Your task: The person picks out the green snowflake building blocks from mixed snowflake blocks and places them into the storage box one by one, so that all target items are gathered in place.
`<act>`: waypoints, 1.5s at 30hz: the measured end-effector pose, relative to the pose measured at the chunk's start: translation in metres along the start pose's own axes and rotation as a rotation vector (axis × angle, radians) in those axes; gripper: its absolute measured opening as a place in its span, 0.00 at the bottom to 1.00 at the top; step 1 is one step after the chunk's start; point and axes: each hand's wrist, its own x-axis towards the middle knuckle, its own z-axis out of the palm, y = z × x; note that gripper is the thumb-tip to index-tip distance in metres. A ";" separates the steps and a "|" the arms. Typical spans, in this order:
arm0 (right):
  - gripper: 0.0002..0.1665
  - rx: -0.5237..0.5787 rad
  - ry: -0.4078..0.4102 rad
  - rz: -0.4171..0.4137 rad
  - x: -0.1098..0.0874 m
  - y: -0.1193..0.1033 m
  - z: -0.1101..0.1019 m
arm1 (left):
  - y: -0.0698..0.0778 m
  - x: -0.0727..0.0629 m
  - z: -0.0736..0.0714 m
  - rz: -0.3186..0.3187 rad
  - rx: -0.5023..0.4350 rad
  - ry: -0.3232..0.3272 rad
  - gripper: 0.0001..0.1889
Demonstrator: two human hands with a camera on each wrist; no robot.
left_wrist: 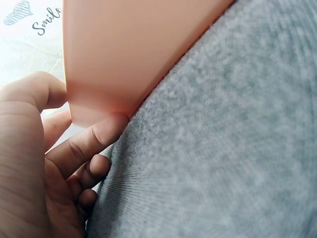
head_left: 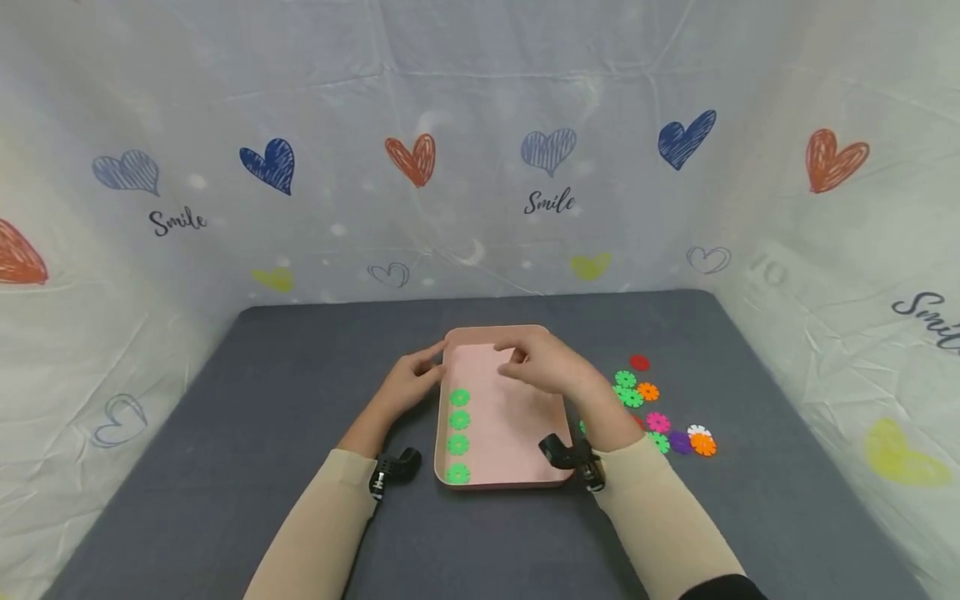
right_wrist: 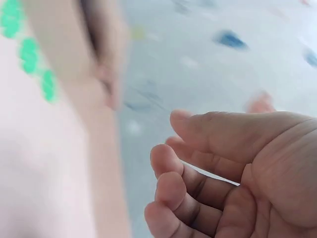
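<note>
A pink rectangular tray (head_left: 502, 487) lies on the table, with several green flower-shaped plastic discs (head_left: 458, 444) in a column along its left side. My left hand (head_left: 408, 383) holds the tray's left edge near the far corner. In the left wrist view, its fingers (left_wrist: 91, 141) touch the tray's outer wall (left_wrist: 133, 44). My right hand (head_left: 551, 364) hovers over the far right part of the tray, its fingers loosely bent. In the right wrist view, the thumb (right_wrist: 218, 129) and fingers stand apart, and nothing shows between them.
Loose discs lie right of the tray on the dark grey table (head_left: 315, 375): red (head_left: 640, 362), orange (head_left: 648, 391), pink (head_left: 657, 422), purple (head_left: 680, 442), white and green. My right forearm partly covers this group. A white curtain with printed hearts surrounds the table.
</note>
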 end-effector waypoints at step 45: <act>0.24 0.301 0.178 0.103 -0.040 0.039 -0.043 | 0.002 0.000 -0.001 0.000 -0.003 0.007 0.29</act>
